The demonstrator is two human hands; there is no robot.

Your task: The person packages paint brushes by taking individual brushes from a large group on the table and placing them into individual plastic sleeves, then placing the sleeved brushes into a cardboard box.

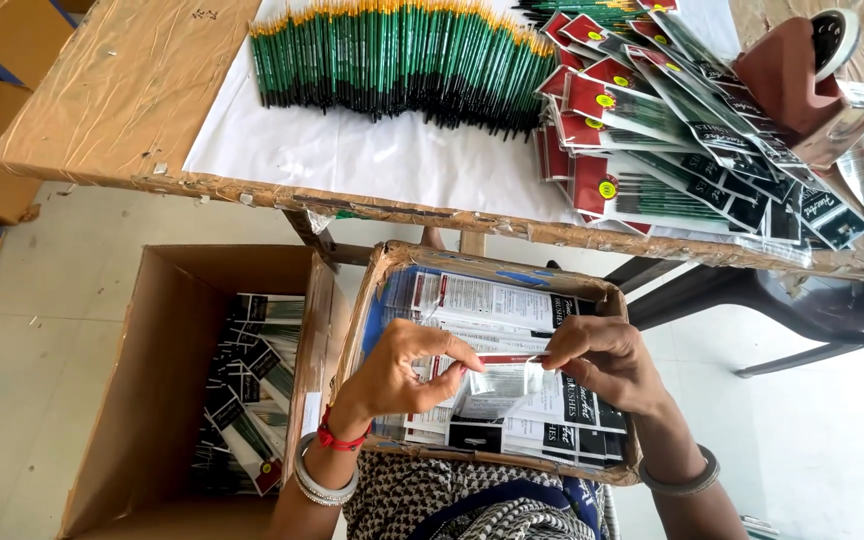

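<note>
Nearest to you is your own patterned clothing at the bottom edge, and just above it the small cardboard tray point(382, 290) that rests on your lap. The tray is filled with flat printed card inserts point(497, 300), white and black ones, lying in layers.

Your left hand point(402, 375) and your right hand point(602, 360) meet over the middle of this tray. Between them you hold a small clear plastic sleeve point(502, 380). The left grip is pinched on its left edge with thumb and fingers, and the right grip is pinched on its upper right edge. The sleeve hangs just above the inserts; I cannot tell if it touches them.

On your left wrist are silver bangles and a red thread, on your right wrist one bangle.

To your left, on the floor, stands a large open cardboard box point(152, 400) with packed brush sets point(247, 400) inside.

Further away is the tabletop point(132, 90), covered with brown paper and a white sheet. On it lies a long row of green brushes point(402, 60), and to the right a pile of red and black brush packets point(672, 130), beside a brown tape dispenser point(802, 75).
</note>
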